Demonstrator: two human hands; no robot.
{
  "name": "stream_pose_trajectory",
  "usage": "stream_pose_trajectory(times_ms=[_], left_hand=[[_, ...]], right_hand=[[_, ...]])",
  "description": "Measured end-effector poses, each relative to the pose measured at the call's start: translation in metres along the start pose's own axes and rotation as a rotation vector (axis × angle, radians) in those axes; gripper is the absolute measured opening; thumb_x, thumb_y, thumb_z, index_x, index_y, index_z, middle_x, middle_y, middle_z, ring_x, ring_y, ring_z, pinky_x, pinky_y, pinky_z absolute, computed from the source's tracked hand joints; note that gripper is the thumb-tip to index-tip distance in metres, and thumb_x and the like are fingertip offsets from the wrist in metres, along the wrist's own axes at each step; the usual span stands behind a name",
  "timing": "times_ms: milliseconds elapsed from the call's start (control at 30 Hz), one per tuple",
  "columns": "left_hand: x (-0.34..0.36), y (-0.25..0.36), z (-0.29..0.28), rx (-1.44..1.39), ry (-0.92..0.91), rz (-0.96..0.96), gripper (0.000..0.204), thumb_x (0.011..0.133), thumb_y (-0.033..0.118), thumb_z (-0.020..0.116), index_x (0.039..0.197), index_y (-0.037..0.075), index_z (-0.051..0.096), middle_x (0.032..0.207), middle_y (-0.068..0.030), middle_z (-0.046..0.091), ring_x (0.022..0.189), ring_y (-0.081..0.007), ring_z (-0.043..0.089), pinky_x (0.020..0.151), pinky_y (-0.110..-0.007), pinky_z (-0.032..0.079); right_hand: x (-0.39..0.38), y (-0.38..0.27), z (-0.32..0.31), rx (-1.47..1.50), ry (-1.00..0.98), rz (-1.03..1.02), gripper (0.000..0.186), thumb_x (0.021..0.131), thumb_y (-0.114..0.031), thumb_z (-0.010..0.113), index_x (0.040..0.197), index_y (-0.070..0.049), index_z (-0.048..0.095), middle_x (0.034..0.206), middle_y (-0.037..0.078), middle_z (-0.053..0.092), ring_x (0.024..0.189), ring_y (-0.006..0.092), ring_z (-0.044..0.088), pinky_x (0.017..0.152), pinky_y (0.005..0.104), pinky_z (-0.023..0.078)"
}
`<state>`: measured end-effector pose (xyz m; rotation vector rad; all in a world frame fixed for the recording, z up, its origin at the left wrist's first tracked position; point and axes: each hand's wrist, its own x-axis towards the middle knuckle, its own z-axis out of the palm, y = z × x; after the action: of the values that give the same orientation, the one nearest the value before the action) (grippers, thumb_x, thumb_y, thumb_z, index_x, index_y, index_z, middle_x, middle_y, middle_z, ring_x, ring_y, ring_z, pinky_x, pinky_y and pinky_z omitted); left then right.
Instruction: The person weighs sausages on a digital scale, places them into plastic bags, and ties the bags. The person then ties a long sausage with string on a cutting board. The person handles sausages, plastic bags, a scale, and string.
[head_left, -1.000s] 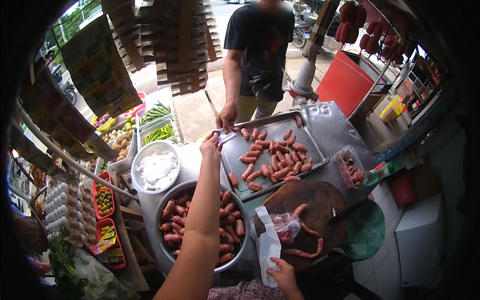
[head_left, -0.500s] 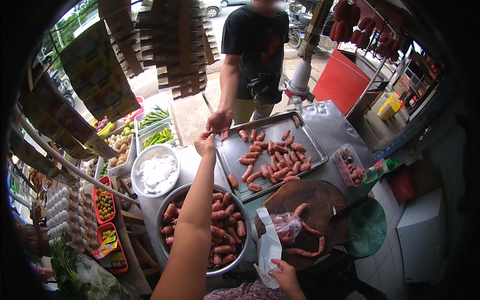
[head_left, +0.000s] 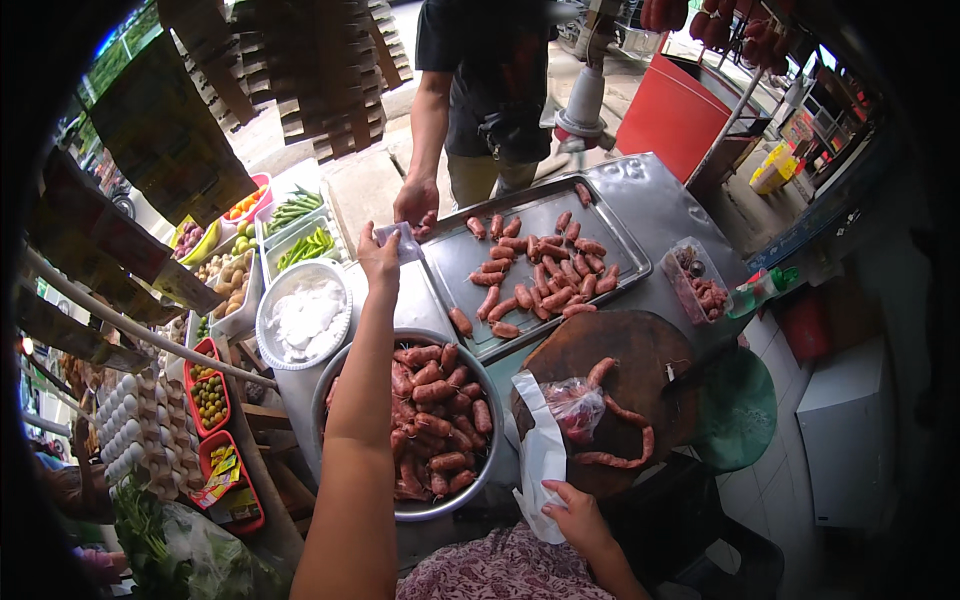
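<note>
My left hand (head_left: 380,258) is closed on a pale purple slip that looks like a banknote (head_left: 402,242), held near the tray's left corner. Just beyond it hangs another person's hand (head_left: 416,203), apart from mine. Low at the front, my right hand (head_left: 576,515) pinches the lower end of a flat white plastic bag (head_left: 548,440). That bag lies along the left side of a round wooden chopping board (head_left: 630,350). On the board are a clear plastic bag with something red inside (head_left: 578,412) and a curved string of linked sausages (head_left: 632,415).
A metal tray (head_left: 470,335) holds many short sausages. Under my left forearm stands a metal basin (head_left: 485,385) of sausages, beside a white basin (head_left: 342,330) with white contents. A plastic tub (head_left: 705,310) sits right; egg trays (head_left: 130,430) and vegetable bins (head_left: 300,215) stand left.
My left hand has drawn back from the other person's hand with the banknote, which now shows more fully. My right hand keeps its pinch on the white bag. The whole view has shifted slightly.
</note>
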<state>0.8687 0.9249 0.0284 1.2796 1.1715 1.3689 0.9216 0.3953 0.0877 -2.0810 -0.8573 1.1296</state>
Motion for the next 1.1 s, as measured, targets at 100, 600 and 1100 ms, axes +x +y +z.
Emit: stream_pose_trajectory(times_ms=[100,600,1100], left_hand=[[-0.045,0.034,-0.041,-0.438,-0.375,-0.172,0.021,0.088,-0.001,0.061,0.108,-0.005,0.06,0.097,-0.0157,0.069,0.09,-0.019,0.067,0.078,-0.031,0.054],[-0.284,0.128,-0.103,0.119,-1.846,-0.51,0.061,0.079,0.034,0.08,0.122,-0.006,0.061,0.105,-0.006,0.068,0.097,-0.01,0.058,0.087,-0.029,0.047],[-0.286,0.174,-0.108,0.282,-1.608,-0.176,0.019,0.084,0.014,0.061,0.091,-0.004,0.062,0.069,-0.008,0.06,0.068,-0.0132,0.061,0.065,-0.033,0.048]], right_hand=[[-0.014,-0.043,-0.028,-0.012,-0.142,-0.111,0.053,0.085,-0.005,0.063,0.137,-0.008,0.048,0.1,0.029,0.066,0.093,0.0439,0.065,0.079,0.0447,0.051],[0.024,-0.117,-0.09,-0.141,-0.389,-0.628,0.021,0.079,-0.005,0.062,0.099,0.0,0.067,0.091,0.016,0.066,0.084,0.029,0.066,0.075,0.0339,0.05],[0.017,-0.079,-0.062,-0.035,-0.302,-0.639,0.057,0.076,-0.007,0.075,0.13,-0.004,0.057,0.119,0.012,0.065,0.114,0.0273,0.06,0.12,0.0512,0.017]])
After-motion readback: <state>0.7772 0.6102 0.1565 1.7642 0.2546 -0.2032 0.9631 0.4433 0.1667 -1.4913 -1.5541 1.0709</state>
